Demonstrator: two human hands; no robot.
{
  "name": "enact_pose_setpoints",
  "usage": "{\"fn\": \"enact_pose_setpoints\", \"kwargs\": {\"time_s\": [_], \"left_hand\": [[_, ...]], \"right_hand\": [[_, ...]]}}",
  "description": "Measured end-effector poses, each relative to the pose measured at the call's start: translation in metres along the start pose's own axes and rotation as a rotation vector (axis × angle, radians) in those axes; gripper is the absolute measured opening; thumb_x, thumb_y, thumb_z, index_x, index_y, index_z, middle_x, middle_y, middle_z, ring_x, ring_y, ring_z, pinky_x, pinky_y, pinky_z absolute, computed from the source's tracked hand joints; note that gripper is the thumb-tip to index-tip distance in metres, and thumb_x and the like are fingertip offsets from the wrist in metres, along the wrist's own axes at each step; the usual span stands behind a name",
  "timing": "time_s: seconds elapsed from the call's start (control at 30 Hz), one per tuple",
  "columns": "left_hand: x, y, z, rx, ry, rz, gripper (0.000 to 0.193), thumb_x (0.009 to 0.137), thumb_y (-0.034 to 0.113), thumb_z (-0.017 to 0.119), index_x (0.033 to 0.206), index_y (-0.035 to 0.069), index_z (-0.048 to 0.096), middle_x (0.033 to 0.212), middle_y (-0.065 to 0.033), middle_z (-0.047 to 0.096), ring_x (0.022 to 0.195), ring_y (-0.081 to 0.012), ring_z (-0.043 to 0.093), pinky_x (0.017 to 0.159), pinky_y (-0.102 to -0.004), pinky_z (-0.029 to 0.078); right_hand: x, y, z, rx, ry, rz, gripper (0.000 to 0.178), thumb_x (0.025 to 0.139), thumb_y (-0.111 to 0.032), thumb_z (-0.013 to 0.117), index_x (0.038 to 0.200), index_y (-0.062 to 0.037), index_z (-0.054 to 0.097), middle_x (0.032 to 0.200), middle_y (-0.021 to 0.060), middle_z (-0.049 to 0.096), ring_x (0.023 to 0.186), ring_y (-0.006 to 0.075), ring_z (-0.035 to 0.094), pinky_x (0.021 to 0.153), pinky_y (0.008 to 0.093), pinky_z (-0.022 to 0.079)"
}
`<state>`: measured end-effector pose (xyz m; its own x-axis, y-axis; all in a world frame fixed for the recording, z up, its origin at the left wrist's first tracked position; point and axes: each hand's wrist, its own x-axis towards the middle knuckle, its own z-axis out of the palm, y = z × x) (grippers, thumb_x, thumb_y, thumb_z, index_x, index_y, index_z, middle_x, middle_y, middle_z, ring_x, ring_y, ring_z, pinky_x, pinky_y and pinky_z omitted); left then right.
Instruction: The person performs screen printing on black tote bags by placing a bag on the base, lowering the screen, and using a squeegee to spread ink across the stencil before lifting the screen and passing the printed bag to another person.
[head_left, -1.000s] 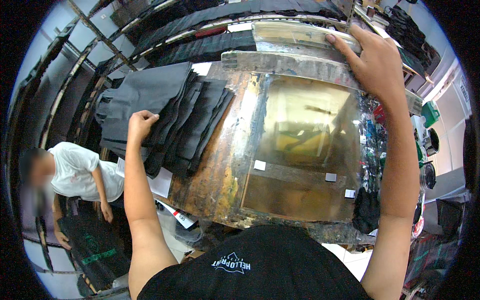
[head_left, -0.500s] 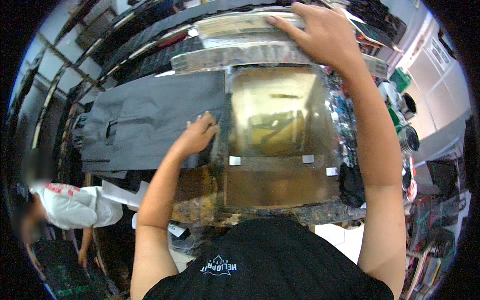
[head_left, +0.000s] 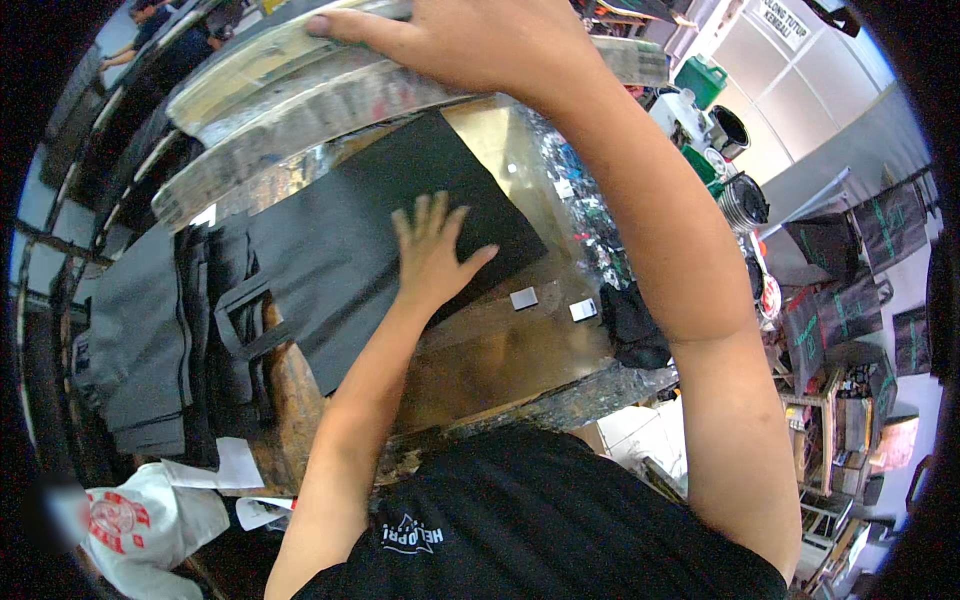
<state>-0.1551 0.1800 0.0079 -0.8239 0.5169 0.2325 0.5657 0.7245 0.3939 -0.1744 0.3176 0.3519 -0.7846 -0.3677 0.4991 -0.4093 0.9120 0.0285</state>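
Observation:
A flat black fabric bag [head_left: 345, 245] with a cut-out handle hole lies across the board. My left hand [head_left: 432, 250] rests on its right part, palm down with the fingers spread. Under the bag shows the shiny brown printing board [head_left: 485, 345], with small white tabs [head_left: 523, 298] stuck along it. At the top, my right hand [head_left: 490, 40] is closed over the edge of a raised, stained screen-printing frame [head_left: 290, 130]; its thumb shows, while its other fingers are cut off by the picture's edge. Left of the board lies a stack of black bags [head_left: 135, 335].
To the right of the board are a dark cloth [head_left: 635, 325], a green jug [head_left: 700, 80] and several cans [head_left: 742, 203]. More black bags [head_left: 845, 310] hang or lie farther right. A person in a white shirt [head_left: 150, 525] is at the lower left, another person farther back.
My left hand has moved a black bag rightward off the stack onto the board, and its fingers have spread. The view has turned; my right hand remains on the raised frame.

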Motion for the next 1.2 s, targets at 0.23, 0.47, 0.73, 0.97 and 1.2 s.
{"fn": "enact_pose_setpoints", "kwargs": {"time_s": [0.23, 0.47, 0.73, 0.97, 1.2], "left_hand": [[-0.010, 0.001, -0.001, 0.270, -0.102, -0.020, 0.114, 0.076, 0.092, 0.054, 0.163, 0.019, 0.037, 0.170, -0.0253, 0.019, 0.154, -0.0567, 0.010, 0.118, -0.0763, 0.001], [0.023, 0.015, 0.013, 0.260, -0.139, 0.081, 0.119, 0.072, 0.096, 0.052, 0.163, 0.022, 0.036, 0.171, -0.0230, 0.018, 0.156, -0.0535, 0.009, 0.119, -0.0749, -0.001], [0.000, 0.030, 0.010, 0.236, -0.129, 0.053, 0.119, 0.073, 0.096, 0.050, 0.163, 0.020, 0.037, 0.170, -0.0236, 0.020, 0.156, -0.0526, 0.011, 0.119, -0.0751, -0.002], [-0.056, 0.033, -0.046, 0.073, 0.166, 0.019, 0.106, 0.078, 0.076, 0.073, 0.156, 0.011, 0.045, 0.161, -0.0250, 0.039, 0.149, -0.0390, 0.040, 0.122, -0.0633, 0.024], [-0.098, -0.034, -0.217, -1.411, 0.683, -0.123, 0.061, 0.094, 0.017, 0.078, 0.143, -0.002, 0.047, 0.107, -0.0065, 0.071, 0.099, -0.0163, 0.066, 0.089, -0.0320, 0.055]], "right_hand": [[0.008, -0.001, -0.021, 0.050, -0.062, -0.019, 0.070, 0.106, -0.067, 0.033, 0.082, -0.0086, 0.062, 0.066, 0.0021, 0.053, 0.062, 0.0150, 0.050, 0.068, 0.0372, 0.047], [0.013, 0.000, -0.011, 0.042, -0.126, 0.006, 0.071, 0.107, -0.066, 0.032, 0.095, -0.0055, 0.068, 0.074, 0.0050, 0.061, 0.067, 0.0135, 0.054, 0.060, 0.0332, 0.047], [0.003, -0.005, -0.005, 0.058, 0.021, 0.001, 0.075, 0.105, -0.070, 0.032, 0.096, -0.0051, 0.067, 0.077, 0.0052, 0.062, 0.069, 0.0123, 0.056, 0.057, 0.0301, 0.049], [0.006, -0.011, 0.000, -0.044, 0.002, 0.134, 0.078, 0.102, -0.076, 0.033, 0.092, -0.0072, 0.068, 0.075, 0.0032, 0.060, 0.066, 0.0163, 0.052, 0.065, 0.0371, 0.047], [-0.066, -0.028, 0.033, -0.070, 0.197, 0.028, 0.061, 0.091, -0.067, 0.063, 0.094, -0.0070, 0.071, 0.086, 0.0183, 0.071, 0.084, 0.0343, 0.069, 0.078, 0.0501, 0.048]]}}
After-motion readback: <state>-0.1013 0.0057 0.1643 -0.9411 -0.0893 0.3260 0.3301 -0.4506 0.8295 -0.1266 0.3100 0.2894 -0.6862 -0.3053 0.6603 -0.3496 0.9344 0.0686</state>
